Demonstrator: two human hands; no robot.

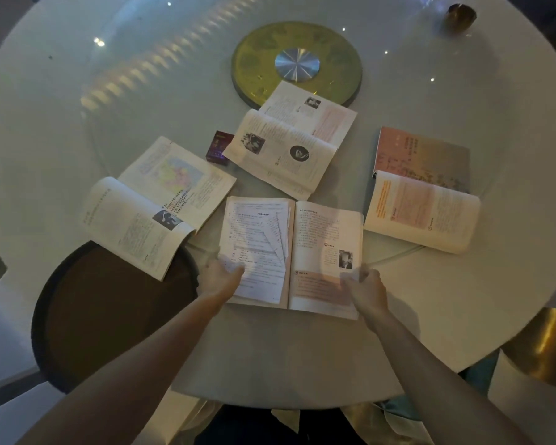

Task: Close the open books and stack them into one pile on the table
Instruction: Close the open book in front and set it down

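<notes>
on the round table (446,284), four books lie open; the nearest book (291,255) sits before the person. left hand (222,276) pinches its left pages, right hand (363,285) its right edge. closing looks begun; next, fold halves together.

Your near book (291,252) lies open on the table (302,354) straight before you. Left of it sits the map book (161,200), its near corner over what may be a round tray (103,316). Behind lies the middle book (289,142), overlapping the disc (260,59), a small box (219,146) just left. The right book (422,191) lies apart.
</notes>
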